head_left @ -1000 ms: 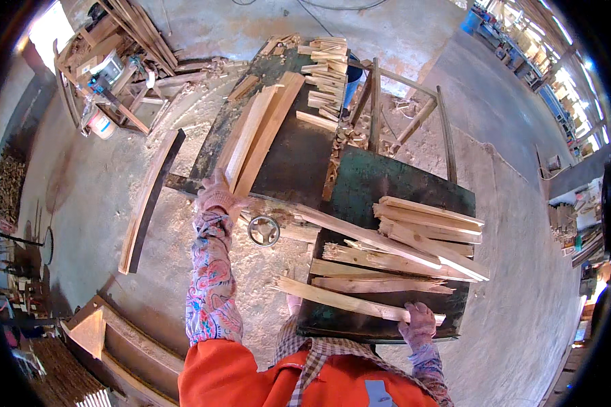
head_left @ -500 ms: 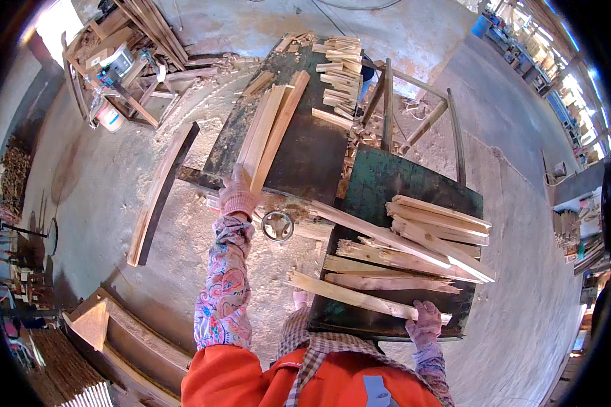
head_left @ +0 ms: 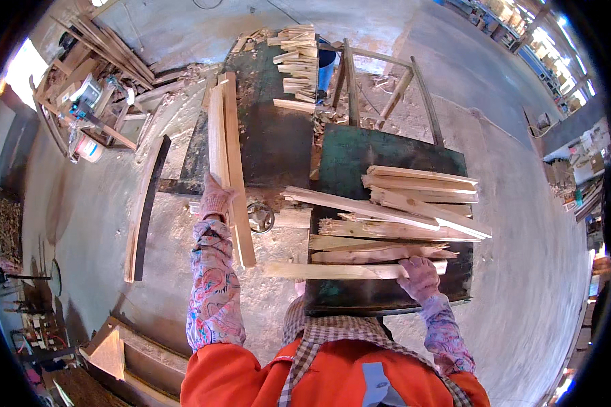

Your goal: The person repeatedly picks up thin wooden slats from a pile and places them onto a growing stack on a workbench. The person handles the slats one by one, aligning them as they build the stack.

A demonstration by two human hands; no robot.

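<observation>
One board (head_left: 235, 159) nearer, two hands (head_left: 421, 278)

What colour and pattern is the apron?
The apron has small brown and white checks, and it shows best in the head view.

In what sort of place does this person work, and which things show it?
Most likely a woodworking shop: many rough boards, a metal handwheel that suggests a machine, and what looks like sawdust scattered over the floor.
</observation>
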